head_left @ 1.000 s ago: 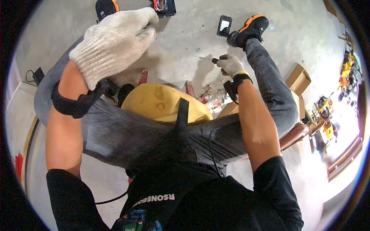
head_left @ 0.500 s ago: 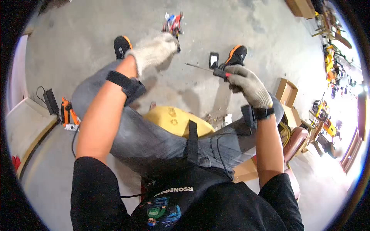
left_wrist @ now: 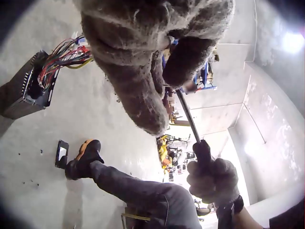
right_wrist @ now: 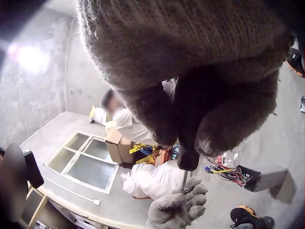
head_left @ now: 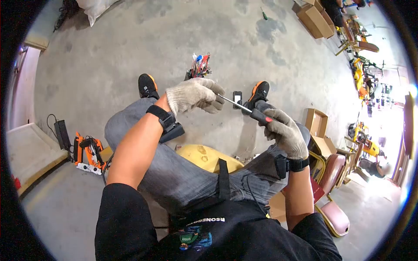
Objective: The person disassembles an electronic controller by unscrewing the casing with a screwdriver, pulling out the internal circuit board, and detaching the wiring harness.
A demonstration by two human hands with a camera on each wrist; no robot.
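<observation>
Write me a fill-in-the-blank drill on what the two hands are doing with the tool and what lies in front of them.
1. The right hand grips the screwdriver by its black ____.
2. The left hand pinches the screwdriver's metal ____ near the tip.
3. The box of coloured wires lies on the concrete ____.

Missing words: handle; shaft; floor.

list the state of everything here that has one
screwdriver, held between both hands, off the floor
right hand, gripping the handle
left hand, pinching the shaft tip
controller box, on the floor, wires spilling out
cardboard box, flaps open
</observation>
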